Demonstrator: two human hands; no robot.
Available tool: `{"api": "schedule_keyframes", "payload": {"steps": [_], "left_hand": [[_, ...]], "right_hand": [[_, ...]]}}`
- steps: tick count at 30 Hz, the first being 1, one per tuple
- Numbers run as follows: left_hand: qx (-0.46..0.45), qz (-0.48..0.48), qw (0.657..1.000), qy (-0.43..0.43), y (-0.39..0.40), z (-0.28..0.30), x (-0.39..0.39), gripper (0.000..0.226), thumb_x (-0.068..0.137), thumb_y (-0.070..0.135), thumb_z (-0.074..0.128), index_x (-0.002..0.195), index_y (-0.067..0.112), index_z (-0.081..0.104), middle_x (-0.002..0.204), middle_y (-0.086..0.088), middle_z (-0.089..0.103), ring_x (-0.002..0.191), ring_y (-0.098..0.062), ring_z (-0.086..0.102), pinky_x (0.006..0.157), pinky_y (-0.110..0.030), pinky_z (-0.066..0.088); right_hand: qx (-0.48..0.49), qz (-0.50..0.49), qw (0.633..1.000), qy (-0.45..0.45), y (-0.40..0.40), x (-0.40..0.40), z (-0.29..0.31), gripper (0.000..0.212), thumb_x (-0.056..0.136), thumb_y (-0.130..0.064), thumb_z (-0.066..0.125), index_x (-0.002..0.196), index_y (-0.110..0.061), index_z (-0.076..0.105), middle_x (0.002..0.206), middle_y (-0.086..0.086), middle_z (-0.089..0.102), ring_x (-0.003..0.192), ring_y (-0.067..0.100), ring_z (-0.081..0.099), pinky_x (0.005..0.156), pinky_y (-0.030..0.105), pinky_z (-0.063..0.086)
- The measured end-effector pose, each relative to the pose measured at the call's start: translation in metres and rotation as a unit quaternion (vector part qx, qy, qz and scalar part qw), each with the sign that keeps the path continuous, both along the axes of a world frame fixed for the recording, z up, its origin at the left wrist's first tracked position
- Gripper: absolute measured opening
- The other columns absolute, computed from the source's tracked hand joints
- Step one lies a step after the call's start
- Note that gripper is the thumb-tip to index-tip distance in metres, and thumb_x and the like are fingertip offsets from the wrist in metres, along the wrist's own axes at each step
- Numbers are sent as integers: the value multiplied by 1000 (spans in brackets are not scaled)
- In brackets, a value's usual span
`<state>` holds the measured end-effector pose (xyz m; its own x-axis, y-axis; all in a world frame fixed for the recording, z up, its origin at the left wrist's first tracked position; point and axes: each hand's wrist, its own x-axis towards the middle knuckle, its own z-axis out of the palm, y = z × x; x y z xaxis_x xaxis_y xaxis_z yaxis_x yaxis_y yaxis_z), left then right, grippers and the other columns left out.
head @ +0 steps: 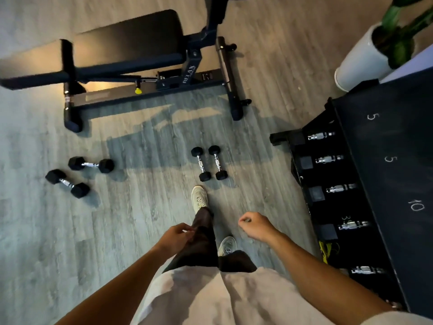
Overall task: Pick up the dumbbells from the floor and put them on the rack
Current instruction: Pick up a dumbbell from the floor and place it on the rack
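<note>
- Wood-look floor point(140, 231), seen from above by a standing person.
- Black bench point(121, 55) at the far side, beyond everything else.
- Black rack point(384, 184) right of the bench, nearer the viewer, chalked 5, 5, 10, with dumbbells already on its lower shelf.
- White pot point(360, 59) with a plant, right of the bench.
- Large pair point(79, 175) of dumbbells on the floor in front of the bench's left end, lying apart at angles.
- Small pair point(209, 163) in front of the bench's right end, side by side.
- Left hand point(174, 238) loosely curled, holding nothing.
- Right hand point(256, 225) loosely curled, also empty.
</note>
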<state>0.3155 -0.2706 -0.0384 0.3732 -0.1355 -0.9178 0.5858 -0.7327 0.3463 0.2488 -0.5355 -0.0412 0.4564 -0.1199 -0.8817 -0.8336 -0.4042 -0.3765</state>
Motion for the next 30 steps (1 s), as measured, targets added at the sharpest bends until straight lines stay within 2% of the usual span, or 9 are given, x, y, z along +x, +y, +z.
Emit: {"api": "schedule_keyframes", "payload": {"steps": [7, 10, 13, 16, 20, 22, 24, 26, 30], "left_hand": [[4, -85, 995, 43, -57, -60, 126, 11, 99, 9, 57, 102, 9, 68, 92, -14, 67, 70, -19, 58, 46, -14, 41], [5, -128, 991, 34, -88, -102, 178, 14, 99, 4, 54, 95, 10, 66, 94, -18, 65, 67, -19, 56, 41, -9, 38], [32, -170, 985, -2, -126, -159, 224, 12, 98, 12, 58, 103, 9, 69, 94, -12, 69, 66, -14, 61, 45, -11, 41], [44, -209, 977, -27, -169, -242, 263, 14, 99, 17, 57, 105, 12, 68, 95, -8, 71, 66, -10, 65, 51, -17, 45], [46, -293, 954, -37, -218, -364, 296, 23, 103, 24, 49, 113, 13, 67, 103, -10, 71, 88, -26, 69, 67, -20, 50], [49, -301, 951, -40, -234, -422, 303, 28, 102, 26, 50, 119, 10, 67, 109, -12, 73, 97, -28, 72, 73, -27, 55], [65, -315, 945, -66, -241, -469, 308, 29, 99, 27, 54, 121, 14, 68, 116, -10, 71, 106, -28, 69, 83, -30, 54], [88, -313, 936, -133, -239, -516, 316, 29, 93, 33, 60, 119, 25, 70, 124, -10, 67, 107, -29, 68, 88, -29, 53], [123, -277, 929, -214, -227, -579, 341, 52, 80, 50, 72, 129, 40, 58, 131, -11, 46, 117, -34, 57, 98, -46, 54]], "right_hand": [[14, -157, 987, 33, -11, 71, -78, 15, 89, -28, 59, 78, -29, 68, 88, -1, 72, 88, 25, 71, 88, 39, 60], [32, -207, 977, 46, -9, 95, -128, 13, 91, -27, 60, 84, -26, 71, 89, 0, 74, 88, 23, 70, 80, 31, 58], [61, -246, 965, 63, -12, 120, -190, 14, 95, -22, 59, 95, -14, 71, 89, 8, 70, 82, 26, 68, 62, 23, 48], [102, -286, 950, 70, -21, 145, -276, 13, 100, -19, 56, 88, -20, 62, 85, 5, 65, 74, 23, 64, 68, 32, 53], [120, -327, 934, 82, -31, 173, -392, 16, 100, -17, 54, 87, -18, 62, 86, 10, 66, 63, 17, 59, 59, 26, 47], [129, -375, 912, 103, -29, 187, -447, 20, 97, -15, 55, 79, -17, 62, 85, 13, 65, 61, 21, 58, 60, 27, 44], [130, -430, 885, 120, -24, 199, -489, 15, 97, -15, 57, 85, -16, 66, 87, 13, 66, 60, 19, 57, 56, 24, 45], [115, -468, 868, 120, -18, 207, -528, 15, 96, -21, 61, 109, -17, 67, 92, 7, 69, 68, 19, 65, 57, 26, 52], [94, -570, 805, 139, -7, 209, -583, 51, 92, -36, 72, 135, -23, 48, 123, 9, 58, 108, 27, 64, 73, 36, 57]]}}
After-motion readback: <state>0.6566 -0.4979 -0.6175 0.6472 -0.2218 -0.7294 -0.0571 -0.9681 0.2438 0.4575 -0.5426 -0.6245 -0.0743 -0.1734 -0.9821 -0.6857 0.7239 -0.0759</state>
